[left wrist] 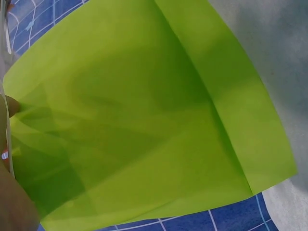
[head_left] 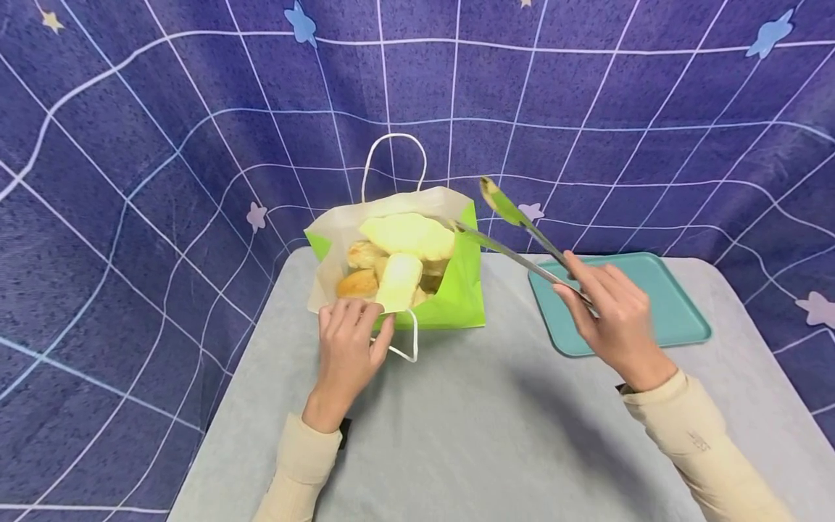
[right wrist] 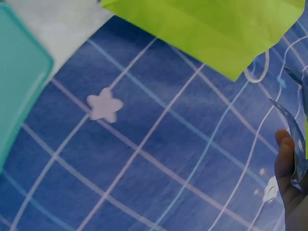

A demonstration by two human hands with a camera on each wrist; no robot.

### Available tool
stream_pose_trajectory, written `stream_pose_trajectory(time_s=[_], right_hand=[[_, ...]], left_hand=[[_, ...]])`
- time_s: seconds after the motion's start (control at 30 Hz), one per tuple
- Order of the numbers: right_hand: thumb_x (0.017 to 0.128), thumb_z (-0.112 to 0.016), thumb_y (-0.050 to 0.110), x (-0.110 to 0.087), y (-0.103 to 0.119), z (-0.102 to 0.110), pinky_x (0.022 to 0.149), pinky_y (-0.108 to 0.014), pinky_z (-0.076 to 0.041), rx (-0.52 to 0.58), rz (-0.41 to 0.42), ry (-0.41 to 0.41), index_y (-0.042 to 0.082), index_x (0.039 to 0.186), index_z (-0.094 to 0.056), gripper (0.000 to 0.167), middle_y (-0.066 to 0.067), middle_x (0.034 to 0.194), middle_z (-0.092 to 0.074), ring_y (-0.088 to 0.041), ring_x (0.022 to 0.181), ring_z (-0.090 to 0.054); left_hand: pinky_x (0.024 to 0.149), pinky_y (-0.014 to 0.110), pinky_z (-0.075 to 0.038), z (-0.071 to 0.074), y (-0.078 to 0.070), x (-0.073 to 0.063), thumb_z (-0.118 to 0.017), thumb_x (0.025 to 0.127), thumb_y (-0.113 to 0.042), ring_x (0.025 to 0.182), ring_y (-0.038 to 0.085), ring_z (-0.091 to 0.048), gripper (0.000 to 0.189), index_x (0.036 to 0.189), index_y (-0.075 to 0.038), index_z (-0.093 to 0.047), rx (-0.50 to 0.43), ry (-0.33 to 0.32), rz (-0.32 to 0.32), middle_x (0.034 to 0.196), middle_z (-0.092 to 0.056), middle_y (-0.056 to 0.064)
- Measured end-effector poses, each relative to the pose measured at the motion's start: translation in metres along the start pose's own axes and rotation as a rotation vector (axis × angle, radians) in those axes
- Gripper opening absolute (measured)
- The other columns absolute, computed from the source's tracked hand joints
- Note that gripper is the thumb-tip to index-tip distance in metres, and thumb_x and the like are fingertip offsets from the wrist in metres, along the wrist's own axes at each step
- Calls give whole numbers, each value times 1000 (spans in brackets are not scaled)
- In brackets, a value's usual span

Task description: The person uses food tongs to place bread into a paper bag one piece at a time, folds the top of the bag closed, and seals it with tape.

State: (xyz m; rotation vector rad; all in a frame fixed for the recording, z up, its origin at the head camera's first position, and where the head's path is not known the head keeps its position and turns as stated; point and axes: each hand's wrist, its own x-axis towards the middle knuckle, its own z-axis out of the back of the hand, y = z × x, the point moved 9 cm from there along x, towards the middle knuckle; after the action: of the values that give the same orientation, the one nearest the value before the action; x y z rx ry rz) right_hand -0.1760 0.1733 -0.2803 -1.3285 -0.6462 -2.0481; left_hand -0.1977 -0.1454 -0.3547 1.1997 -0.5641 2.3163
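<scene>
A green paper bag (head_left: 462, 290) with a pale inside stands open on the table, its side filling the left wrist view. Several pieces of bread lie in it, among them a large pale piece (head_left: 407, 235) at the back and a pale slice (head_left: 399, 279) near the front rim. My left hand (head_left: 349, 348) grips that front rim. In my right hand (head_left: 616, 319) are metal tongs (head_left: 501, 203). Their arms are spread, with nothing between the tips, one of which reaches the bag's right rim. In the right wrist view the tongs (right wrist: 296, 134) show at the edge.
On the grey table (head_left: 470, 428), a teal tray (head_left: 672, 304) lies right of the bag, partly behind my right hand. White handles (head_left: 394, 135) rise behind the bag and hang at its front. A blue-purple curtain (head_left: 554, 94) with lines and stars surrounds the table's back and sides.
</scene>
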Motion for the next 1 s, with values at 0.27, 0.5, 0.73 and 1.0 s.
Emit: stream_pose_trajectory(time_s=[0.27,0.5,0.73,1.0], right_hand=[[100,-57,41,-42,-19,46,58,-36,-38,-118,-67,70,-3,118,-70,49,-17,77,-67,-28,61,-55],[96,-62,46,-112,-42,59,55,-30,-44,-102,-205,336,2,118,-71,51,-5,79,-65,-12,64,-53],[74,-85,12,-166,-39,48,66,-19,-43,-1,-356,527,7,117,-72,45,6,91,-69,-3,71,-54],[73,-87,14,-205,-47,65,74,-22,-43,-49,-452,561,11,116,-73,46,4,96,-72,-9,77,-61]], left_hand=[[74,49,-34,-3,-4,1,-62,93,-26,83,32,-58,21,85,-7,-67,-16,-17,-3,80,-60,8],[73,49,-34,-1,-1,1,-61,93,-24,81,33,-57,22,85,-4,-67,1,-39,4,80,-60,9],[71,49,-33,2,2,0,-61,94,-25,80,34,-55,24,87,-4,-68,22,-28,19,80,-60,10],[73,49,-33,-2,-4,-2,-60,94,-26,82,34,-55,25,87,-4,-68,13,-2,18,81,-60,9]])
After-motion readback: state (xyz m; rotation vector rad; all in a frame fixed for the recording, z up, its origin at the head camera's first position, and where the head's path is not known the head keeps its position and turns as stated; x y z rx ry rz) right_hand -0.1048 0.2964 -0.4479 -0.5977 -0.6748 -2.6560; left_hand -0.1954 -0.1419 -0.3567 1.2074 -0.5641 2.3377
